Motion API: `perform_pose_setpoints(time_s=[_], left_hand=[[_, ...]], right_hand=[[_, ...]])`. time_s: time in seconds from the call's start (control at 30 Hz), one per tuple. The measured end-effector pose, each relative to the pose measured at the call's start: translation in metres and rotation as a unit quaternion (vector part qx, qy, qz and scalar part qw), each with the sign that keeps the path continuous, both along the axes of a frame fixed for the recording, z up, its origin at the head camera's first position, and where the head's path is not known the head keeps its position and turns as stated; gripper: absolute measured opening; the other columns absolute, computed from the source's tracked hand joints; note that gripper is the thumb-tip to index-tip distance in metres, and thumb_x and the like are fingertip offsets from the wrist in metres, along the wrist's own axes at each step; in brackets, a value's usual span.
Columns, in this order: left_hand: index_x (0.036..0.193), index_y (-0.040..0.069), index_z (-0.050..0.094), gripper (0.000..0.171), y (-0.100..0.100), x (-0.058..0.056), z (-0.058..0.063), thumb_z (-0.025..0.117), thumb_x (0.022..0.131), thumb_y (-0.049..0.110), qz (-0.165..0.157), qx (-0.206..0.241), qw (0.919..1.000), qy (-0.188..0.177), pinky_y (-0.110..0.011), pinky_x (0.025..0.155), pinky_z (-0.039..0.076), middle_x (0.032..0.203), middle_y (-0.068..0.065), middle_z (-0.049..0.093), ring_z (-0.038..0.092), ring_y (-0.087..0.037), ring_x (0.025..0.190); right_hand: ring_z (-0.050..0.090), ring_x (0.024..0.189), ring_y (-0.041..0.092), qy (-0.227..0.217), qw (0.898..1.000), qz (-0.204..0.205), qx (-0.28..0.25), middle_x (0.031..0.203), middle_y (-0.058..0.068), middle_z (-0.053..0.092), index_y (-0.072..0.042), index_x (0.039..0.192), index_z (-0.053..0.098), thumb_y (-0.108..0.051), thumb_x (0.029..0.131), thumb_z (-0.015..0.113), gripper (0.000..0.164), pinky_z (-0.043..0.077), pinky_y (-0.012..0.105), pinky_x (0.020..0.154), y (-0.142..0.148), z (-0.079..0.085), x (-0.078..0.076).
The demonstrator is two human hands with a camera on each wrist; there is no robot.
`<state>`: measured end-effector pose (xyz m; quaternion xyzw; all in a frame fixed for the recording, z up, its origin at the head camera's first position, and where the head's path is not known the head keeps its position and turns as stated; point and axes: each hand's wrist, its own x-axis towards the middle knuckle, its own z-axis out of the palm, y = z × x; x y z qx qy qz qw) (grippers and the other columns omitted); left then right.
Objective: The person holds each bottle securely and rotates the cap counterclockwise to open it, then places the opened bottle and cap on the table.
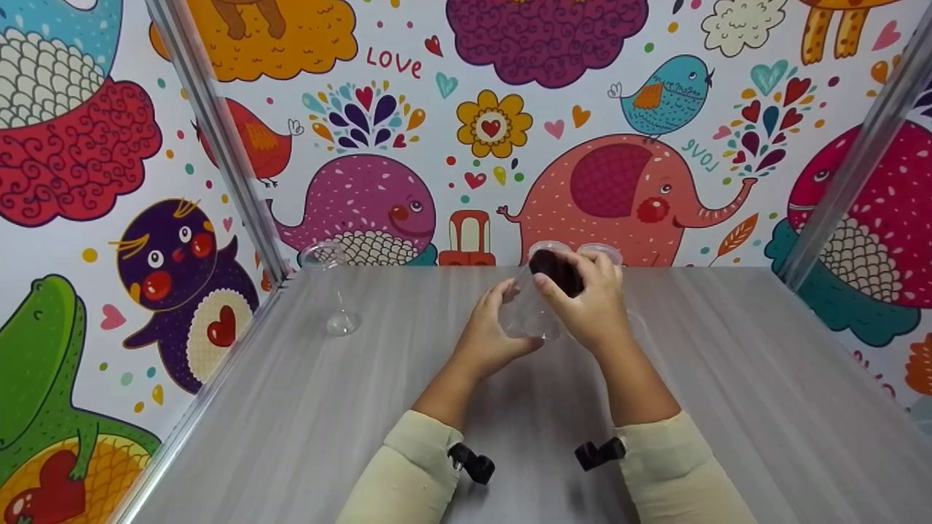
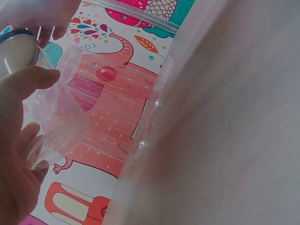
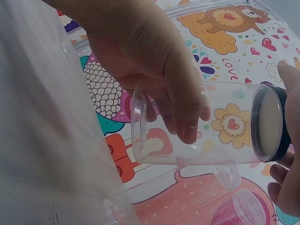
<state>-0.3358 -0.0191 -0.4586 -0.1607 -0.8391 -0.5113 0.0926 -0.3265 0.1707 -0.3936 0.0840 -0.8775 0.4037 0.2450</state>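
A clear plastic jar (image 3: pixel 183 150) is held by the left hand (image 1: pixel 484 327), its fingers and thumb curled round the wall. The jar's black lid (image 1: pixel 557 273) is at the mouth, with a pale inner face (image 3: pixel 269 124) visible through the plastic in the right wrist view. My right hand (image 1: pixel 601 306) grips the lid from above, thumb on the near side and fingers on the far side. Whether the lid sits fully down on the rim I cannot tell. Behind the right hand stands another clear jar (image 1: pixel 611 255), mostly hidden in the head view.
At the back left of the grey table (image 1: pixel 291 415) stands one more clear jar (image 1: pixel 338 324). Two clear jars are close together behind the hands, their rims (image 3: pixel 227 176) showing in the right wrist view. A printed wall panel (image 1: pixel 480 189) borders the table's back, with metal posts (image 1: pixel 218 138) at the corners.
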Motion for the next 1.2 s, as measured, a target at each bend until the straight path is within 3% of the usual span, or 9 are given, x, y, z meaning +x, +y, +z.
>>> perform_pose_setpoints(time_s=[0.3,0.6,0.73,1.0,1.2], left_hand=[[0.159,0.030,0.043,0.102,0.0001,-0.0005,-0.0003,0.097,0.074,0.036,-0.003,-0.004,1.0000,-0.009,-0.057,0.116,0.053,0.155,0.006,0.056,0.054,-0.018,0.145],[0.161,0.028,0.041,0.103,0.0002,-0.0011,0.0007,0.096,0.074,0.036,-0.003,-0.012,0.9999,-0.007,-0.056,0.119,0.051,0.157,0.005,0.056,0.053,-0.018,0.147],[0.161,0.027,0.041,0.103,0.0000,-0.0013,0.0001,0.096,0.074,0.037,-0.003,-0.011,0.9999,-0.004,-0.056,0.120,0.049,0.156,0.005,0.056,0.053,-0.018,0.147],[0.161,0.027,0.041,0.103,-0.0007,-0.0010,0.0001,0.096,0.074,0.037,-0.004,-0.004,1.0000,-0.005,-0.057,0.120,0.049,0.157,0.004,0.056,0.053,-0.019,0.147],[0.160,0.027,0.042,0.101,-0.0006,-0.0004,0.0007,0.097,0.075,0.034,-0.004,0.000,1.0000,-0.004,-0.059,0.118,0.051,0.156,0.004,0.057,0.055,-0.020,0.145]], right_hand=[[0.043,0.141,0.036,-0.004,1.000,0.021,0.001,0.148,0.014,0.057,-0.018,0.143,0.069,-0.047,0.101,0.065,0.052,0.049,0.064,0.110,0.0005,-0.0008,0.0006],[0.045,0.148,0.035,0.032,0.996,0.078,-0.012,0.155,0.005,0.061,-0.020,0.143,0.070,-0.024,0.101,0.055,0.045,0.028,0.071,0.123,0.0012,0.0001,0.0010],[0.047,0.150,0.032,0.037,0.994,0.101,-0.020,0.157,0.002,0.061,-0.021,0.144,0.069,-0.019,0.100,0.049,0.048,0.032,0.068,0.124,0.0008,0.0012,0.0020],[0.047,0.153,0.030,0.040,0.993,0.112,-0.026,0.158,0.000,0.060,-0.022,0.145,0.069,-0.018,0.102,0.048,0.048,0.035,0.065,0.125,0.0013,-0.0003,0.0004],[0.048,0.149,0.033,0.044,0.996,0.071,-0.016,0.156,0.004,0.061,-0.023,0.145,0.068,-0.038,0.102,0.064,0.045,0.035,0.068,0.123,0.0004,-0.0011,0.0002]])
